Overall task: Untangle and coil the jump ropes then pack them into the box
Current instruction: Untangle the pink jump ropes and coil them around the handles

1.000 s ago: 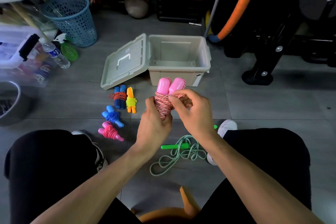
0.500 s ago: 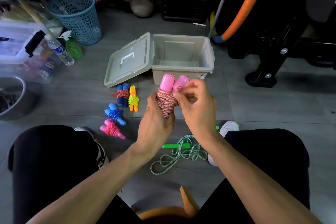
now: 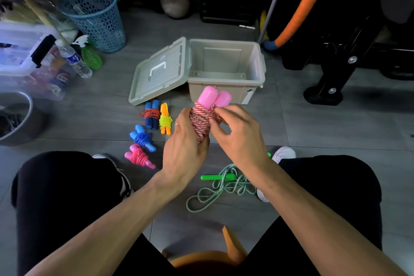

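My left hand (image 3: 182, 148) grips a coiled jump rope with pink handles (image 3: 205, 116), red-and-white cord wound round them. My right hand (image 3: 240, 135) pinches the cord at the coil's right side. The open grey box (image 3: 225, 74) stands just beyond, nothing visible inside it, with its lid (image 3: 160, 71) leaning against its left side. Several coiled ropes lie on the floor to the left: a dark blue-handled one (image 3: 151, 115), an orange one (image 3: 165, 120), a light blue one (image 3: 142, 138) and a pink one (image 3: 139, 157). A loose green rope (image 3: 220, 186) lies under my right forearm.
A blue mesh basket (image 3: 95, 17), a water bottle (image 3: 72, 59) and a green spray bottle (image 3: 89, 55) stand at the back left. A clear storage bin (image 3: 24, 58) and metal bowl (image 3: 19, 116) are at the left. Black gym equipment (image 3: 340, 51) is at the right.
My right hand has shifted along the coil's right side, working the cord end against the wound rope. The left hand keeps its grip on the bundle.
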